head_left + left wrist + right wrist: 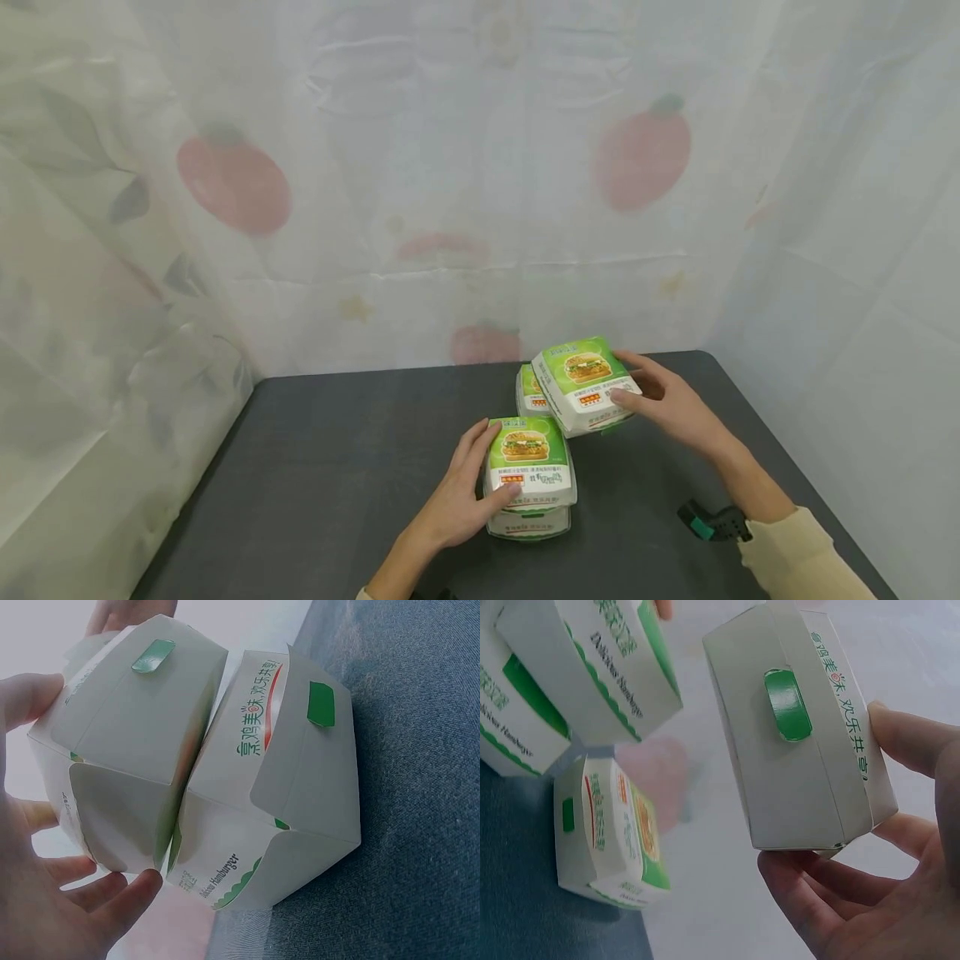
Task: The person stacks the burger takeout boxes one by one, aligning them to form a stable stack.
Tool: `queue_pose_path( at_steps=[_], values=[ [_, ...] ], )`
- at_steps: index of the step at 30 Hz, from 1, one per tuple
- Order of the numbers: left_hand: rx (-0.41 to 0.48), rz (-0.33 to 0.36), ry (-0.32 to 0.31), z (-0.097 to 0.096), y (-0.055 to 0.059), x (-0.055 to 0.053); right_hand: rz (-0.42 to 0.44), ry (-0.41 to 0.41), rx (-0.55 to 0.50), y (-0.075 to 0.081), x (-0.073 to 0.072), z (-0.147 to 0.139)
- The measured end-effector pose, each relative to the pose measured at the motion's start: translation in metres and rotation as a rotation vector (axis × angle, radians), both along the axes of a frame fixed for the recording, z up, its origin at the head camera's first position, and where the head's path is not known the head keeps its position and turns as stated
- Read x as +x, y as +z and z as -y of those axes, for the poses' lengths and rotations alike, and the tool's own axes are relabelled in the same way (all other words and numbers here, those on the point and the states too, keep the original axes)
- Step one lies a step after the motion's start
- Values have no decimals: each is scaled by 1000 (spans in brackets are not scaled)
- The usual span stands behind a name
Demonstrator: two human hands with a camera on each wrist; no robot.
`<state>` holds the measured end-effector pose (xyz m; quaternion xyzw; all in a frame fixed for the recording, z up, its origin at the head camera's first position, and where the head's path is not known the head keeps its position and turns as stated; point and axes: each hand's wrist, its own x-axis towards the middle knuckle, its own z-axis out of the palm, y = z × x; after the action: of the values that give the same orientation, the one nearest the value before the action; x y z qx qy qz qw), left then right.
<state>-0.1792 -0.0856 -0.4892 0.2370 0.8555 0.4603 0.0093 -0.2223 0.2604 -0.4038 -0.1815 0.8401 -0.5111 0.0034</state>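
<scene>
Nearest the person, the left hand (457,500) grips the top box (529,462) of a two-high stack, thumb on its front and fingers curled round its left side. The bottom box (529,523) sits flat on the dark table (315,475) beneath it. Just behind that stack and to its right, the right hand (671,404) holds the lifted box (585,383), thumb on top, fingers cupped under its far side, tilted above the table. A fourth box (531,392) rests on the table right behind the stack, partly hidden by the lifted one. A curtain (465,183) hangs beyond.

The lifted box looks lightly held; I'd say it could slip or its green tab (786,703) could pop open if squeezed. Nudging the stack's top box sideways might slide it off.
</scene>
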Motion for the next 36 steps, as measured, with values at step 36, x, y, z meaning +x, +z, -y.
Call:
queue_pose_path(
  at_steps=[36],
  values=[
    [19, -98, 131, -5, 15, 8, 82, 97, 11, -12, 17, 36]
  ],
)
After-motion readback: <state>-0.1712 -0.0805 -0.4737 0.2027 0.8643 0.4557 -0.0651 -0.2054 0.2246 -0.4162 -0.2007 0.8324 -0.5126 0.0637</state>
